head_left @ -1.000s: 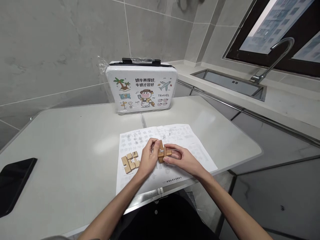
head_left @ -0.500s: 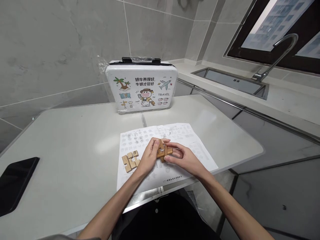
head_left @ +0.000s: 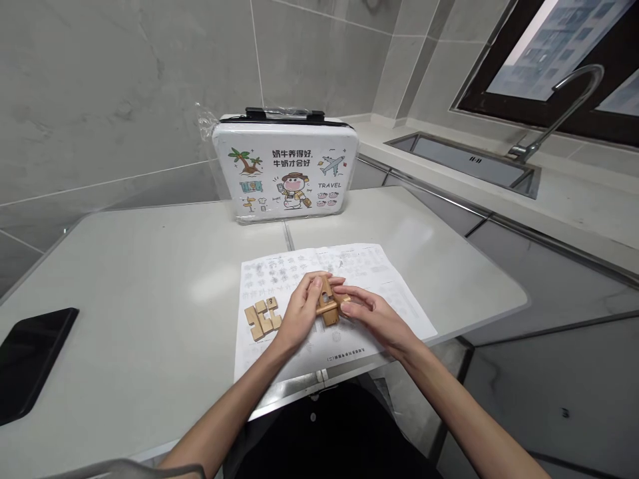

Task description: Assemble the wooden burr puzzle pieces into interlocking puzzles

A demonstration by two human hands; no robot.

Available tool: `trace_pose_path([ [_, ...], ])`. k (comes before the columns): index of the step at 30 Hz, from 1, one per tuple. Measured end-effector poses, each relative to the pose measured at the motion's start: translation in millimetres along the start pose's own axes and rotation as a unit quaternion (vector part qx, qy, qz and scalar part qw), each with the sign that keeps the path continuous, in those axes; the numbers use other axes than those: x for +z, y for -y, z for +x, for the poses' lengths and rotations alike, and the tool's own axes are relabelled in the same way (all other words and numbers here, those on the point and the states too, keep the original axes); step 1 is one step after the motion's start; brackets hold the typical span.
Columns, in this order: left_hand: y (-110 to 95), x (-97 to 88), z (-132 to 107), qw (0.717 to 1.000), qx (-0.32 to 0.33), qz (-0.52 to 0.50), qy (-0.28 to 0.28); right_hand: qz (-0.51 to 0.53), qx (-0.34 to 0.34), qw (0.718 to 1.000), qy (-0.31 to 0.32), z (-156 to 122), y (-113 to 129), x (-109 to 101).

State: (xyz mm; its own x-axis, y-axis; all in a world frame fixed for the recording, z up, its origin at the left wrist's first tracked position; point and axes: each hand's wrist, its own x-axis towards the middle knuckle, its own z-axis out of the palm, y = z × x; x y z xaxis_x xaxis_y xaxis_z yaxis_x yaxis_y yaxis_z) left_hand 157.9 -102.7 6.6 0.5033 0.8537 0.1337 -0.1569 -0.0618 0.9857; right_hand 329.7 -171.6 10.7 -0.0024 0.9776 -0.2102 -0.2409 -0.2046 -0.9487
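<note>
Between my hands is a partly joined wooden burr puzzle [head_left: 329,317], made of interlocked notched pieces and held just above the printed sheet. My left hand [head_left: 301,307] grips it from the left, thumb on top of an upright piece. From the right, my right hand [head_left: 370,314] pinches a piece on that side between thumb and fingers. Some of the puzzle is hidden behind my fingers. Left of my left hand lie several loose notched wooden pieces [head_left: 260,320] side by side, one marked "3". Beneath everything is the printed instruction sheet [head_left: 299,362].
A black phone [head_left: 34,359] lies at the left of the white folding table [head_left: 150,319]. At the back stands a white cartoon suitcase [head_left: 289,169] in plastic wrap. To the right, a counter holds a sink [head_left: 464,163] and a faucet [head_left: 564,113].
Both hands have turned the puzzle slightly, so more of its lower block shows. The right-hand piece now sticks out farther to the right. The view has shifted a little.
</note>
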Motion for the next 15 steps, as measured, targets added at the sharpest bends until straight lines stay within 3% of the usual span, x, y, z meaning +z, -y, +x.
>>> trace_pose_path([
  [7, 0, 1.6, -5, 0.998, 0.045, 0.033, -0.040, 0.006, 0.009, 1.000, 0.024, 0, -1, 0],
  [11, 4, 0.9, -6, 0.997, 0.037, 0.013, -0.065, -0.036, 0.008, 0.999, 0.021, -1, 1, 7],
  [15, 7, 1.0, -5, 0.996, 0.014, -0.035, -0.079, -0.011, 0.011, 0.999, 0.034, -1, 1, 10],
])
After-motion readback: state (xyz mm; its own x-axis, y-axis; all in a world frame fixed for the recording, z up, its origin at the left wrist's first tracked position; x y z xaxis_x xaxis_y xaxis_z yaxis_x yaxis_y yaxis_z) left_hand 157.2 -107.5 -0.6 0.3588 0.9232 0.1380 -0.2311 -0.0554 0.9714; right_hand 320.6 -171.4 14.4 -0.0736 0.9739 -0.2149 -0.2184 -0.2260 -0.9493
